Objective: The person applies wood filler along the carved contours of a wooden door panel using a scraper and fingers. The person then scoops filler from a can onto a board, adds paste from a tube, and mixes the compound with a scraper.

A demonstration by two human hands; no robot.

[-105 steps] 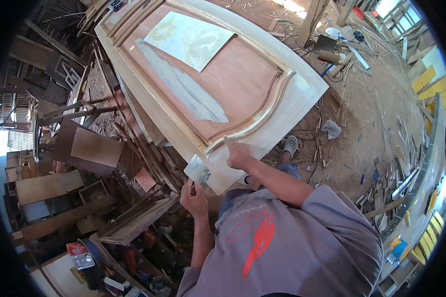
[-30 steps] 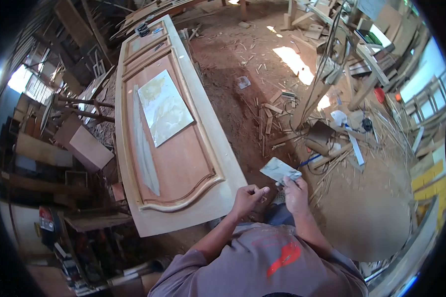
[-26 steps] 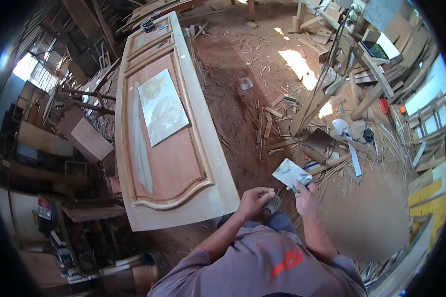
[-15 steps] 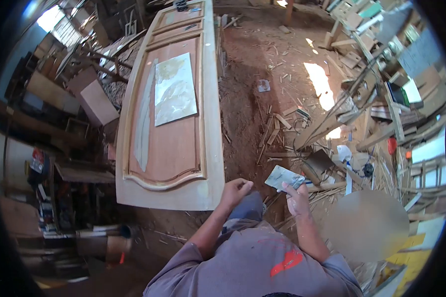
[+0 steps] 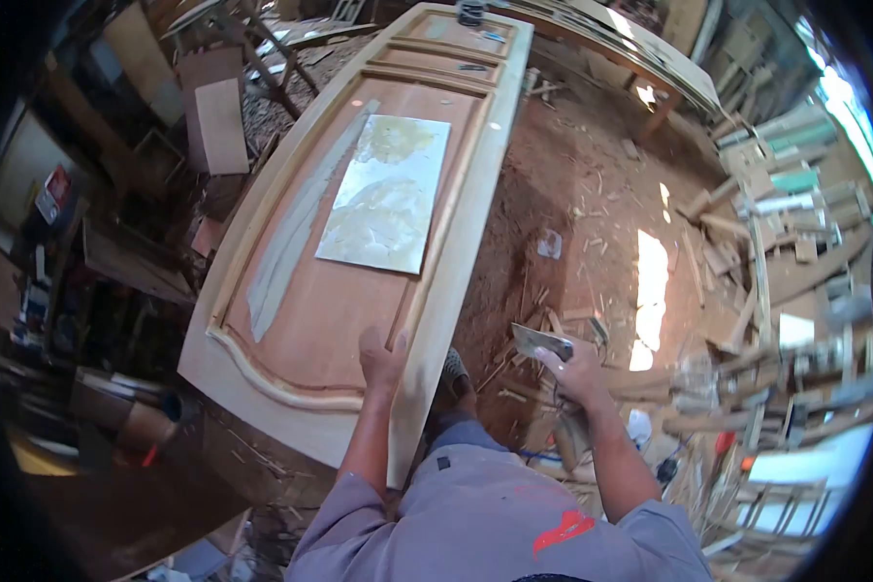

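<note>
My left hand (image 5: pixel 383 359) is over the lower right part of a wooden panelled door (image 5: pixel 461 262), by the inner moulding; its fingers are blurred, so I cannot tell whether they are closed or touch the wood. Out to the right of the door, my right hand (image 5: pixel 574 371) grips a putty knife (image 5: pixel 541 340) with a flat, smeared metal blade. A pale rectangular board (image 5: pixel 383 199) smeared with whitish and yellowish paste lies on the large door panel. Left of it runs a long grey filler streak (image 5: pixel 306 228).
A dark round container (image 5: pixel 469 13) stands at the door's far end. Wood scraps (image 5: pixel 592 209) litter the earth floor on the right. Beyond is a long bench (image 5: pixel 630 48) with boards. Stacked timber (image 5: pixel 795 223) lines the right side; panels (image 5: pixel 221 126) lean at left.
My view has turned and I am nearer the door. My left hand has moved from beside the door's corner to over its panel. The putty knife stays in my right hand, its blade now tilted more edge-on.
</note>
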